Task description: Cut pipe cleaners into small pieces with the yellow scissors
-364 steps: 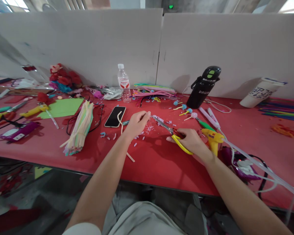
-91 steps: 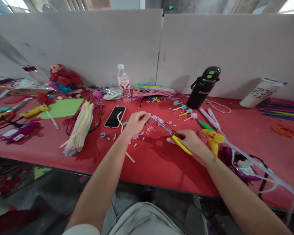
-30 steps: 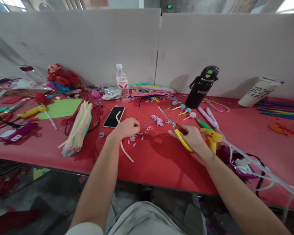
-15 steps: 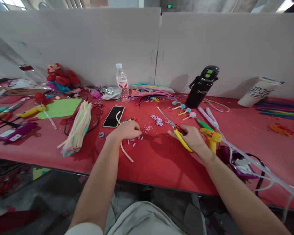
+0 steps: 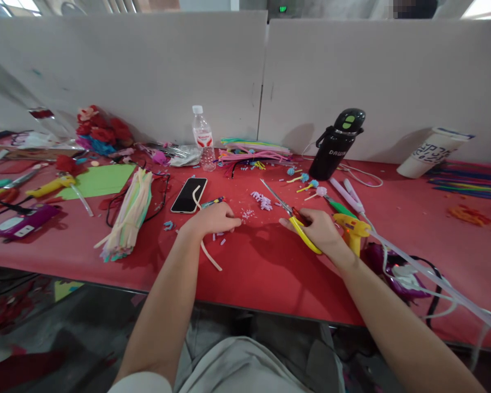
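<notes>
My right hand grips a pair of scissors with yellow handles, their blades pointing away and to the left. My left hand is low over the red table, fingers curled and tips together; what they hold, if anything, is hidden. Small lilac snippets lie just below its fingers, and a little heap of lilac cut pieces sits farther off to the right. A cream pipe cleaner runs beneath the left wrist, its far end over a phone.
Left of the phone lies a bundle of pale pipe cleaners. A water bottle and a black flask stand along the partition. Near my right wrist are a yellow glue gun and small pompom stems. A paper cup stands at right.
My left hand has shifted slightly right, its fingertips reaching farther over the table near the lilac snippets. My right hand and the scissors have stayed almost still.
</notes>
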`<state>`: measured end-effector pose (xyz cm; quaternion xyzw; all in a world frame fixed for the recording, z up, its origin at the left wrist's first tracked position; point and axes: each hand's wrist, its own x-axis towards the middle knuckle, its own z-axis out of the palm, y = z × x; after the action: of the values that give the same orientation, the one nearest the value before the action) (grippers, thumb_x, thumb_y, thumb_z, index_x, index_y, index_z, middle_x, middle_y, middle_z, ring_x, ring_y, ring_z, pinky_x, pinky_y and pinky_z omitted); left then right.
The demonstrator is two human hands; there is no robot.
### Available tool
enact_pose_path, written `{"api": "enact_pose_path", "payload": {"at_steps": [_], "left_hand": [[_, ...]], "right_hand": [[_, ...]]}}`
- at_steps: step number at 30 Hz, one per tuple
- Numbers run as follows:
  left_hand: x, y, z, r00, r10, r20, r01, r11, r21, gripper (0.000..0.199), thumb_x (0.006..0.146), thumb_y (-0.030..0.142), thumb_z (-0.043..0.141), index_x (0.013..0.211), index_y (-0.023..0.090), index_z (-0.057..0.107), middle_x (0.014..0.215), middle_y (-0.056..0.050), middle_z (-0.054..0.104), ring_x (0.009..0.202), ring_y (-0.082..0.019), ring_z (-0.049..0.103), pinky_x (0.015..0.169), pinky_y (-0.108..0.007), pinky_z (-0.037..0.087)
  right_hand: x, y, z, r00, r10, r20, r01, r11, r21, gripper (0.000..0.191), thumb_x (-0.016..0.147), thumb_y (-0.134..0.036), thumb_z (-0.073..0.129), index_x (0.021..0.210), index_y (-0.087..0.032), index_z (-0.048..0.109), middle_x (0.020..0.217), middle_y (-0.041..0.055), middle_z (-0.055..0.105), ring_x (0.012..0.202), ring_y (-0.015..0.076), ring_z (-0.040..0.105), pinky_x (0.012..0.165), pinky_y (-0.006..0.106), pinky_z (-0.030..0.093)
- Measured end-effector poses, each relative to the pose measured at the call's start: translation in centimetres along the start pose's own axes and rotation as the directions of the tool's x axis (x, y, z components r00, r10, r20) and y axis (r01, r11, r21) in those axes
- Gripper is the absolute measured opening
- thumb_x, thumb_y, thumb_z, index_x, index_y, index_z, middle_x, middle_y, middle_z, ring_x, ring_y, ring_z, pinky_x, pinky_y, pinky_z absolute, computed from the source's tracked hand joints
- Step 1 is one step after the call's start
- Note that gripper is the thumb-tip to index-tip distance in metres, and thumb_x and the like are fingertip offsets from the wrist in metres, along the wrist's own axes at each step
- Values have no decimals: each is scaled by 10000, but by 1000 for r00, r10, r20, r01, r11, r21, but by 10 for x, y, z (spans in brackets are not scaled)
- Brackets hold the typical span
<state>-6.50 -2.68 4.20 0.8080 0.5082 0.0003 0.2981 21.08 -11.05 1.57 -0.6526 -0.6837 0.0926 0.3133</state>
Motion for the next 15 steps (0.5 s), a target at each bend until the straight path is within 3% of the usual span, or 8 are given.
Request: {"api": "enact_pose_path", "payload": {"at_steps": [3,7,9,13,15], "left_hand": [[1,-4,-3,994,-29,-107,35,998,55,353,724,429,485,554,178,667,511,-38,616,470,-132,526,501,-251,319],[5,2,-5,935,132,-330,-132,991,23,310,766,397,470,662,174,659,644,-30,646,602,-136,558,580,-245,365],[9,7,-5,907,163,-388,-180,984,-7,251,772,358,475,756,190,660,758,-31,674,697,-141,586,649,-241,396],[23,17,-6,929,47,-368,-13,996,92,172,702,295,551,825,225,649,875,-48,683,771,-179,602,685,-276,414],[34,22,-8,913,-7,-407,68,988,135,199,687,287,564,863,231,640,938,-66,676,801,-201,603,692,-299,421]], "right_hand": [[0,0,-1,1000,6,-16,-6,1000,4,568,681,-644,595,527,-175,315,558,-47,221,528,67,199,434,214,162],[2,0,-3,1000,13,-22,-12,1000,16,579,678,-657,593,529,-181,299,540,-49,231,524,71,201,437,217,171],[3,1,-3,999,23,-35,-23,1000,8,585,678,-668,585,528,-182,295,533,-48,236,520,72,211,441,218,172],[4,2,0,997,27,-67,-25,999,32,597,677,-698,564,528,-182,303,537,-44,247,524,75,218,448,220,174],[4,2,1,998,27,-64,-23,998,50,596,680,-702,555,529,-181,310,541,-43,243,526,74,221,448,218,172]]}}
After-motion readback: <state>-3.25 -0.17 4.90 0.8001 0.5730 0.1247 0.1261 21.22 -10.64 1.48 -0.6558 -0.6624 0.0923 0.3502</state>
